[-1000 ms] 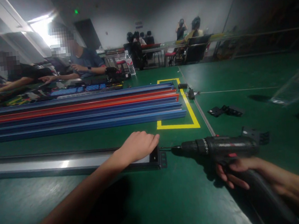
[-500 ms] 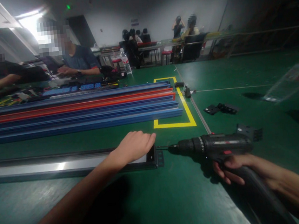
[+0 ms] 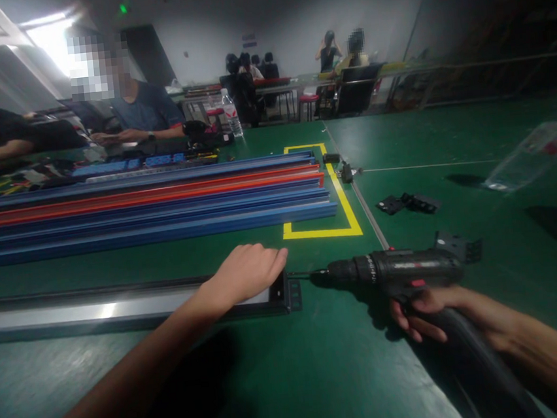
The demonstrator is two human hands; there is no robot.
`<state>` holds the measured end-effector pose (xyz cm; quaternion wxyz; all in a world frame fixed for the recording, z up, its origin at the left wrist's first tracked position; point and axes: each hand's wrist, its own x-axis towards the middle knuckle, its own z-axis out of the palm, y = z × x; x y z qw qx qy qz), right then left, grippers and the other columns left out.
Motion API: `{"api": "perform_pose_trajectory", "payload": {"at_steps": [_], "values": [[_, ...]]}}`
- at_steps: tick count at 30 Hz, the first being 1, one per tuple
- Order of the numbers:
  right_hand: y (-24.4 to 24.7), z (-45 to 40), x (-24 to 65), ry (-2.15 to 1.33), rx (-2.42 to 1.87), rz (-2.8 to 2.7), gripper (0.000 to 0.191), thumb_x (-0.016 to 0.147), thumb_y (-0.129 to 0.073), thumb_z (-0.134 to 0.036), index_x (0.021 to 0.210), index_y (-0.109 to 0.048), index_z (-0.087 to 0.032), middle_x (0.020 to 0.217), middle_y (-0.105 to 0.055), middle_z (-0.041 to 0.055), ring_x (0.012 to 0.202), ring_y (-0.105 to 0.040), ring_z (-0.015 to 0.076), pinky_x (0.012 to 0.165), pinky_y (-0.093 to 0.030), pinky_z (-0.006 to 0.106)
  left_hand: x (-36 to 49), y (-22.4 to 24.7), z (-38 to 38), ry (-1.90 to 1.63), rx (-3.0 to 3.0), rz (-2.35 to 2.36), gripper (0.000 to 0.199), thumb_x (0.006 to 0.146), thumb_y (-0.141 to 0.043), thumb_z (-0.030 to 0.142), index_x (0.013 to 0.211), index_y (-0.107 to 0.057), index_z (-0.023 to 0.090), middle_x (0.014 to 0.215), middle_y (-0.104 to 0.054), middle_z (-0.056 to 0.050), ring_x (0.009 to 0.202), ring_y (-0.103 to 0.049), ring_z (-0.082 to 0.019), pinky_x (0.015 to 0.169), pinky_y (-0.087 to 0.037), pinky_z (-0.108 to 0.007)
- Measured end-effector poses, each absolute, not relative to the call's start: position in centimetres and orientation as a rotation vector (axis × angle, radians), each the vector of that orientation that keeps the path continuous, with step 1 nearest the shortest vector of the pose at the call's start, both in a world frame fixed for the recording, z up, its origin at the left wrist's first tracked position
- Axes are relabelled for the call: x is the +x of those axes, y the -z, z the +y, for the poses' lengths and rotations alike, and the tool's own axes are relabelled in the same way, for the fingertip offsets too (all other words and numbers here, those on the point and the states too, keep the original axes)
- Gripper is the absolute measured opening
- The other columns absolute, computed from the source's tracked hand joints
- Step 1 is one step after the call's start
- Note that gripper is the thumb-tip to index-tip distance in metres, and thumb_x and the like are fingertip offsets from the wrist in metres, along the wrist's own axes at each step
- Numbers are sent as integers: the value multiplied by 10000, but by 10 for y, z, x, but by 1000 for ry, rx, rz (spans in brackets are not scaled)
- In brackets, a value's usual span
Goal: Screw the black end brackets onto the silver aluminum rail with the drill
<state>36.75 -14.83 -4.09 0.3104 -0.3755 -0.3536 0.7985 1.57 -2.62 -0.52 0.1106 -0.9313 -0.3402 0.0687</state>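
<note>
My left hand [image 3: 250,272] is closed over the right end of a long dark metal profile [image 3: 136,320] with a silvery inside, lying on the green table. Its fingertips are hidden behind the profile's far wall. A black end cap [image 3: 294,295] with slots sits at that end. My right hand [image 3: 424,313] is wrapped round the handle of a black cordless drill [image 3: 412,267]. The drill lies level and points left, and the tip of its long thin bit [image 3: 304,273] meets the end cap's far corner, close by my left fingers.
Blue profiles [image 3: 211,230] and a red-orange profile [image 3: 183,190] lie behind, ending within a yellow tape outline [image 3: 351,218]. Black brackets [image 3: 408,203] rest beyond the drill. A clear plastic container [image 3: 530,157] lies right. A water bottle [image 3: 231,115] stands farther back. Co-workers [image 3: 143,110] sit at left.
The whole view has shifted slightly, so things appear a little farther left. Both hands keep their grip, and the drill bit stays at the end cap.
</note>
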Motion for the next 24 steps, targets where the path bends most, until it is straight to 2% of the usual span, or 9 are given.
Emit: {"api": "perform_pose_trajectory", "payload": {"at_steps": [7, 16, 24], "values": [[40, -148, 368, -2122, -969, -925, 288, 792, -754, -319, 964, -816, -96, 862, -783, 94, 521, -550, 62, 709, -557, 255, 16, 4, -27, -205, -2724, -995, 474, 1103, -260, 274, 1068, -718, 157, 783, -752, -105, 735, -743, -318, 557, -508, -378], [40, -148, 369, -2107, -1007, -952, 282, 794, -749, -355, 886, -817, -98, 778, -738, 65, 536, -545, 74, 677, -537, 238, 16, 5, -25, -205, -2752, -1023, 496, 1107, -241, 287, 1058, -717, 157, 779, -748, -104, 727, -736, -303, 562, -503, -371], [38, -150, 368, -2110, -1026, -896, 245, 785, -771, -342, 864, -816, -115, 824, -752, 72, 514, -535, 68, 663, -518, 247, 15, 5, -25, -206, -2763, -1024, 507, 1104, -226, 291, 1067, -712, 149, 793, -743, -114, 740, -731, -295, 592, -498, -368]]}}
